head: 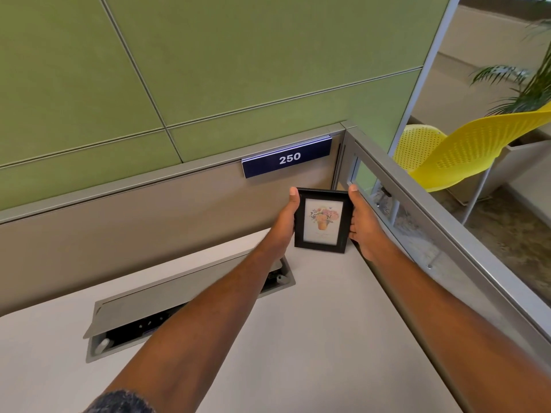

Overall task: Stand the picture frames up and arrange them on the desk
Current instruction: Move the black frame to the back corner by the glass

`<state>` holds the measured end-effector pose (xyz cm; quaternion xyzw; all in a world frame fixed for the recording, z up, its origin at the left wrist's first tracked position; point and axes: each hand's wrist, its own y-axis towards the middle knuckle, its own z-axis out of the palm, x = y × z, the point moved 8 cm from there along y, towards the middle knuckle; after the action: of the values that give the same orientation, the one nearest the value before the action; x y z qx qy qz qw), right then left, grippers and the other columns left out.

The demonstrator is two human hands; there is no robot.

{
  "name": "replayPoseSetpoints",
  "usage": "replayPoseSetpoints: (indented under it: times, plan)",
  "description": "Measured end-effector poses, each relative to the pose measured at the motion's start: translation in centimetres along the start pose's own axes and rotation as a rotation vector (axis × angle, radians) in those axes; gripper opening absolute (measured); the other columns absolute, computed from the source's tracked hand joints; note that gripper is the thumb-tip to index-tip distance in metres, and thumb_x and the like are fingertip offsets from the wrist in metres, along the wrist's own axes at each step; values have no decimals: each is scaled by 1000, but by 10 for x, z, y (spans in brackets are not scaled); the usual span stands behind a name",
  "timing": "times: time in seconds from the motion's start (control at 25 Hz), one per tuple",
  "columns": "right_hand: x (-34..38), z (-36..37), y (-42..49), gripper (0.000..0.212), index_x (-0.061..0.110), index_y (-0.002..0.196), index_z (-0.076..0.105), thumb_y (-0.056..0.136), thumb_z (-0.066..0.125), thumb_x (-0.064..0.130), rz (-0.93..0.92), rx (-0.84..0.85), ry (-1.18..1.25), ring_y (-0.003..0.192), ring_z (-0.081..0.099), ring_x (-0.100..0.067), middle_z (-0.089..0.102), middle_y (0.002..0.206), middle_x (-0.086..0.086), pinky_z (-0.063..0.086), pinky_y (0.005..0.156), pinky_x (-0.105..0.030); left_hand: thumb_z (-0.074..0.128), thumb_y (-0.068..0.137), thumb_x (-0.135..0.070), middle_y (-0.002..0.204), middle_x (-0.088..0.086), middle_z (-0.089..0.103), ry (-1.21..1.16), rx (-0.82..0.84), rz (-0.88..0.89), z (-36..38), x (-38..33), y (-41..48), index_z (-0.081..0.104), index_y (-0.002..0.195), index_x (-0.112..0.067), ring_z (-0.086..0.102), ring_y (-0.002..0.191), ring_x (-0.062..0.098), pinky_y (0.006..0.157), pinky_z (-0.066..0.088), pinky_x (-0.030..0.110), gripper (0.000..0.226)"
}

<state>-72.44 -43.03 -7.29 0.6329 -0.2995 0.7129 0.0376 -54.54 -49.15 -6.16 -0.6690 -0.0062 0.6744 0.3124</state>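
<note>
Far left of the desk point(313, 338): the cable tray point(167, 305) is recessed in the surface, its grey flap tipped up, dark sockets visible under it; your left forearm crosses over its right end. Your left hand point(284, 220) is on the left edge of the picture frame point(322, 220), thumb running up that side to the top corner, the other fingers hidden behind it, so the hand is closed around the edge. The frame is black, portrait, a print of flowers in a pot facing you, standing roughly upright in the back right corner of the desk, bottom edge at or on the surface; cannot tell if it bears weight there. Above it on the beige partition is a navy plate point(287, 158) reading 250. Your right hand point(362, 223) mirrors the left: thumb up the right edge, fingertips curled onto the front of the frame's right side, gripping. Right of that runs the glass side panel point(417, 234), with a yellow perforated chair point(465, 153) beyond it and a green plant point(530, 81) at the far right.
</note>
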Motion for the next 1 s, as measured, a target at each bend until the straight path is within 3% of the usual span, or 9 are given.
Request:
replayPoseSetpoints:
  times: [0.08,0.2,0.32,0.44,0.6,0.72,0.84,1.0]
  plan:
    - [-2,1,2,65,41,106,75,77,53,95,-1,-1,6,84,81,-8,84,94,13,52,74,-32,24,109,-69,84,-21,77,-1,3,10,-1,1,3,68,101,-38,76,66,-10,56,58,11,54]
    - [-5,1,6,66,40,109,75,78,52,94,12,-19,11,94,79,-12,85,97,12,53,74,-34,23,109,-68,81,-24,78,-9,29,6,-1,3,5,67,104,-39,75,68,-12,55,56,6,53]
    - [-4,1,5,65,40,106,74,80,49,94,10,-22,-5,95,76,-11,84,91,16,52,74,-33,22,108,-71,80,-31,79,26,44,22,-2,5,8,65,107,-43,74,74,-16,64,56,8,52]
    - [0,2,0,60,43,101,71,82,46,94,-24,1,-29,81,79,-4,82,82,20,53,73,-30,26,106,-74,103,-26,75,67,10,45,-5,7,6,65,112,-43,71,92,-9,94,48,22,50]
    - [2,-1,-14,54,43,97,78,89,47,87,-78,-12,-122,97,77,-6,82,96,16,57,89,-33,27,109,-70,131,-14,69,101,-50,68,-6,4,-11,64,113,-46,61,117,3,110,35,34,44]
    - [9,-5,-38,59,45,86,80,90,41,89,-179,-58,-284,84,75,6,79,84,24,54,68,-16,31,109,-69,158,0,56,103,-167,110,-19,1,-34,57,147,-32,49,143,17,120,33,40,59]
    - [4,-19,-70,79,27,101,71,84,36,96,-233,-185,-417,94,72,-3,76,96,16,49,67,-22,40,109,-66,154,-4,55,82,-294,171,-31,0,-72,48,158,-28,48,140,14,110,36,34,62]
    - [-19,-18,-118,94,19,147,57,88,40,91,-272,-125,-532,133,60,-24,63,146,-3,50,101,-40,46,109,-60,150,-11,58,57,-323,250,-29,6,-135,53,155,-30,52,139,12,112,39,32,56]
